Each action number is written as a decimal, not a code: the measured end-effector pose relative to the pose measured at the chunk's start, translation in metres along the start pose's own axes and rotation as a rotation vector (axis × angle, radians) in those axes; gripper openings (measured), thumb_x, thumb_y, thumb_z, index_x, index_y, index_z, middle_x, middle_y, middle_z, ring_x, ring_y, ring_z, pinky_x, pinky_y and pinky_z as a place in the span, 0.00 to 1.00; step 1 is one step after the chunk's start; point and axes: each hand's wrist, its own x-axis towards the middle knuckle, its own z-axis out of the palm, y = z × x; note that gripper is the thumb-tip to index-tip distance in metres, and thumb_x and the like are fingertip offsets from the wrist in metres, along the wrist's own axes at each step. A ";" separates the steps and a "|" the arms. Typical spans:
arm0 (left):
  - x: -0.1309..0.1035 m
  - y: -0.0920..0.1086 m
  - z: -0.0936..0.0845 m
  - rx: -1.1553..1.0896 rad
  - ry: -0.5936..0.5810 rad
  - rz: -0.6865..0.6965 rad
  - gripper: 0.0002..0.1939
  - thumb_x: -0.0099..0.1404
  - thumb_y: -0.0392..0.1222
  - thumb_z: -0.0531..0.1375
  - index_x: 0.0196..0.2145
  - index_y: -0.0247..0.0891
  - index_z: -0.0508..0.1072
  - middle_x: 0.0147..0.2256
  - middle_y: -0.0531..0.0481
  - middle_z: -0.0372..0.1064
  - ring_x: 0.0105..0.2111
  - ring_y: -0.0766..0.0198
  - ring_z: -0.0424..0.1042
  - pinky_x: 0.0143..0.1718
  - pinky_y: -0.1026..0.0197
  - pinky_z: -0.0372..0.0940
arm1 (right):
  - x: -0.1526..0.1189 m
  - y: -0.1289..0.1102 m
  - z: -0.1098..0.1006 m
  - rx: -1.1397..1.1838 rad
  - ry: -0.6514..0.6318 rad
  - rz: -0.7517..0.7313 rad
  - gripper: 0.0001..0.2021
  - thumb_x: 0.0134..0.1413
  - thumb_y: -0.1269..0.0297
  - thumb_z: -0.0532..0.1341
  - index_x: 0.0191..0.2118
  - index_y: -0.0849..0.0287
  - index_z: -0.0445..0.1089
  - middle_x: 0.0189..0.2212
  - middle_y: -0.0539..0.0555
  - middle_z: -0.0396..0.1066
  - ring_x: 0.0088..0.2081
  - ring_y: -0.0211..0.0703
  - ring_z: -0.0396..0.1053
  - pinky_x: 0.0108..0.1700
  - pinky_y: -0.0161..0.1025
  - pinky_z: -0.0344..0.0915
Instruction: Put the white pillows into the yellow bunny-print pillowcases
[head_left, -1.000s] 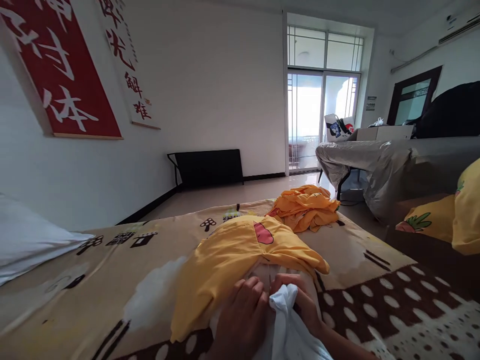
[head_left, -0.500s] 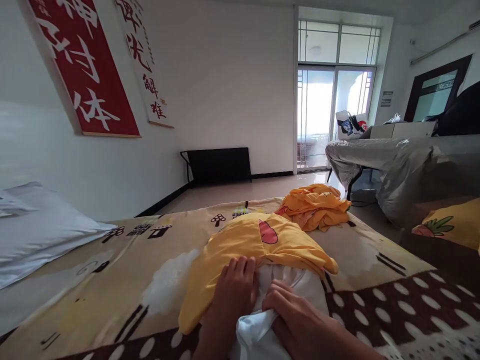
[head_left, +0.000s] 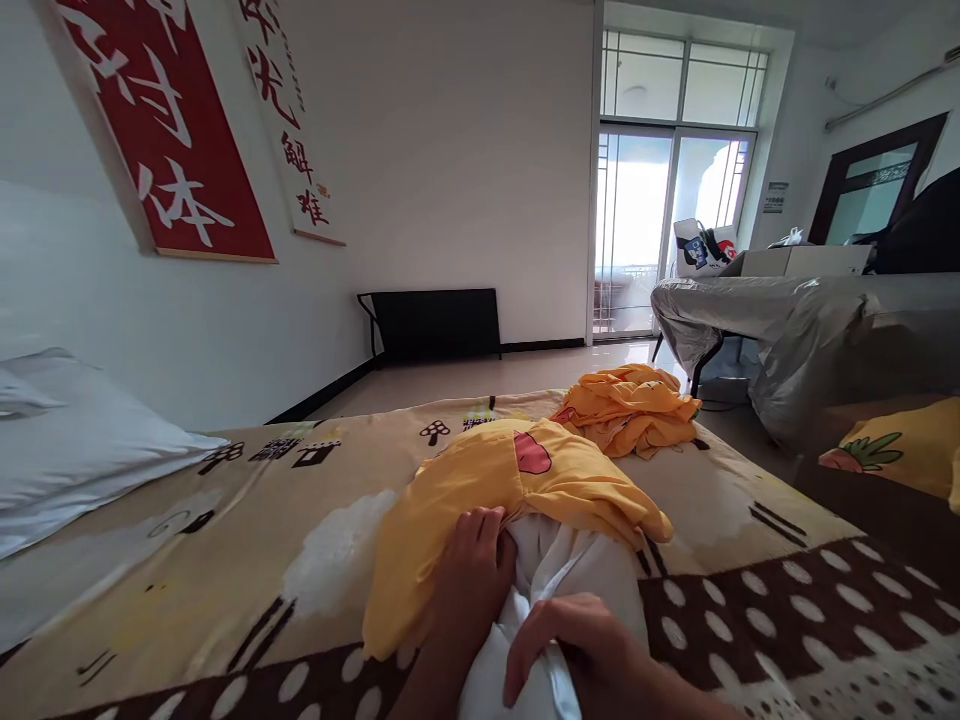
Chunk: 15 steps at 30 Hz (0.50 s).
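A yellow pillowcase (head_left: pixel 450 490) with a pink patch covers the far part of a white pillow (head_left: pixel 600 570) on the patterned blanket. My left hand (head_left: pixel 476 565) is closed on the pillowcase's near edge, its fingertips curled at the opening. Nearer to me, my right hand (head_left: pixel 574 640) bends over the white pillow, with its fingers curled around a fold of the white fabric. The fingertips of that hand are partly hidden. White fabric bunches between the two hands.
Crumpled orange cloth (head_left: pixel 630 410) lies at the bed's far edge. A white pillow (head_left: pixel 90 440) rests at the left. Beyond the bed are a plastic-covered table (head_left: pixel 810 310) and a black panel (head_left: pixel 439 325) against the wall. More yellow fabric (head_left: pixel 900 450) shows at the right.
My right hand has shifted slightly down and nearer to me, and the white fabric beside it has changed shape. My left hand stays at the pillowcase edge. The view has tilted slightly.
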 end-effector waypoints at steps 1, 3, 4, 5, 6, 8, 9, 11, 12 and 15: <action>0.000 -0.004 0.002 -0.004 0.001 0.014 0.07 0.61 0.32 0.52 0.35 0.35 0.68 0.29 0.49 0.68 0.31 0.59 0.68 0.33 0.59 0.65 | 0.000 0.008 0.000 0.079 0.039 0.083 0.10 0.58 0.61 0.55 0.28 0.59 0.66 0.23 0.50 0.68 0.26 0.34 0.65 0.30 0.29 0.61; 0.002 -0.010 0.002 -0.012 -0.021 0.053 0.07 0.62 0.33 0.51 0.35 0.36 0.69 0.28 0.50 0.69 0.31 0.60 0.69 0.32 0.60 0.65 | 0.001 0.024 -0.002 0.204 0.144 0.217 0.13 0.53 0.55 0.59 0.27 0.59 0.65 0.23 0.49 0.65 0.25 0.34 0.60 0.28 0.30 0.58; 0.004 -0.013 -0.001 -0.012 -0.044 0.072 0.07 0.63 0.33 0.52 0.35 0.36 0.69 0.28 0.50 0.69 0.30 0.61 0.69 0.32 0.61 0.65 | 0.002 0.032 -0.004 0.262 0.191 0.260 0.15 0.51 0.52 0.60 0.27 0.59 0.64 0.23 0.49 0.63 0.25 0.34 0.59 0.28 0.30 0.57; 0.006 -0.014 -0.005 -0.001 -0.069 0.084 0.06 0.63 0.34 0.52 0.34 0.36 0.69 0.28 0.50 0.69 0.30 0.61 0.69 0.31 0.61 0.65 | 0.002 0.039 -0.005 0.307 0.228 0.294 0.17 0.50 0.49 0.60 0.27 0.59 0.62 0.23 0.48 0.61 0.25 0.34 0.58 0.28 0.31 0.57; 0.008 -0.015 -0.010 0.023 -0.095 0.092 0.06 0.63 0.34 0.53 0.33 0.37 0.69 0.28 0.50 0.68 0.30 0.60 0.69 0.32 0.60 0.64 | 0.003 0.046 -0.007 0.338 0.246 0.321 0.18 0.49 0.47 0.60 0.27 0.58 0.61 0.23 0.48 0.60 0.25 0.34 0.56 0.28 0.31 0.56; 0.013 -0.014 -0.024 0.083 -0.135 0.091 0.05 0.62 0.32 0.54 0.31 0.38 0.69 0.29 0.49 0.68 0.31 0.58 0.68 0.34 0.58 0.64 | 0.004 0.056 -0.008 0.351 0.266 0.356 0.21 0.47 0.43 0.60 0.25 0.58 0.60 0.22 0.47 0.57 0.25 0.34 0.54 0.27 0.31 0.54; 0.015 -0.013 -0.030 0.099 -0.143 0.092 0.05 0.61 0.31 0.55 0.30 0.38 0.69 0.29 0.49 0.67 0.32 0.58 0.67 0.35 0.57 0.64 | 0.005 0.059 -0.007 0.342 0.263 0.370 0.22 0.46 0.42 0.60 0.25 0.58 0.60 0.22 0.46 0.55 0.25 0.34 0.52 0.26 0.31 0.53; 0.017 -0.010 -0.040 0.089 -0.135 0.104 0.06 0.60 0.29 0.55 0.31 0.38 0.69 0.29 0.50 0.67 0.32 0.58 0.67 0.34 0.58 0.63 | 0.007 0.063 -0.006 0.318 0.259 0.402 0.21 0.44 0.44 0.62 0.25 0.59 0.61 0.21 0.45 0.54 0.24 0.33 0.51 0.26 0.31 0.52; 0.018 -0.008 -0.042 0.071 -0.116 0.110 0.07 0.60 0.29 0.55 0.32 0.38 0.69 0.28 0.51 0.67 0.31 0.59 0.67 0.33 0.59 0.63 | 0.007 0.064 -0.005 0.309 0.264 0.418 0.20 0.43 0.45 0.63 0.25 0.59 0.62 0.21 0.46 0.55 0.25 0.33 0.51 0.27 0.31 0.52; 0.018 -0.002 -0.043 -0.028 -0.037 0.071 0.06 0.63 0.31 0.53 0.34 0.38 0.67 0.27 0.52 0.66 0.28 0.61 0.67 0.31 0.61 0.62 | 0.009 0.066 -0.003 0.289 0.297 0.457 0.16 0.44 0.50 0.63 0.26 0.60 0.65 0.23 0.48 0.61 0.27 0.36 0.56 0.30 0.33 0.57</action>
